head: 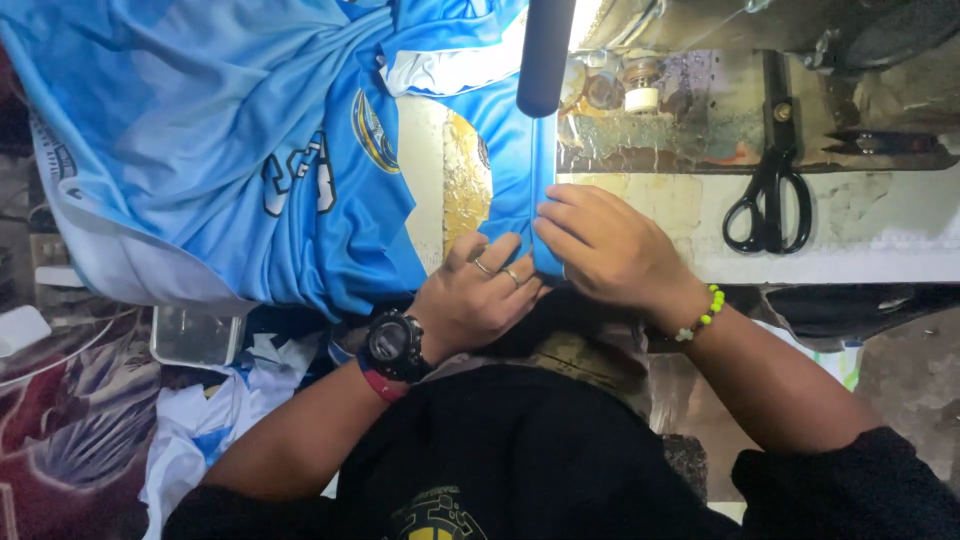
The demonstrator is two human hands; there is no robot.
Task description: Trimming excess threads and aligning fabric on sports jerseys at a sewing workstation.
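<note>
a: where are the 2 hands?

b: both at the near edge of the sewing table (640, 215), on the folded hem of the blue jersey (260, 150). the left hand (478, 300), with a black watch and 2 rings, lies flat with its fingers pinching the fabric edge from below. the right hand (600, 245), with a green bead bracelet, is curled over the same fold, fingertips pressing it down. neither is wide open; both are closed on cloth.

a: which step would you call this?

b: i'd judge it as folding and lining up the hem under the dark machine arm (547, 55), which hangs just above the strip. the rest of the jersey is bunched to the left, spilling off the table.

a: what does the next move ask for?

b: keeping the fold even between both hands, fingers clear of the needle zone, which the arm hides from view.

a: any containers?

b: a clear plastic box (195, 335) sits low at the left, below the jersey; it looks empty, though glare makes that uncertain. white and blue cloth scraps (215, 410) lie beside it.

a: tools?

b: black scissors (770, 190) lie closed on the table, well to the right of the hands, untouched.
</note>
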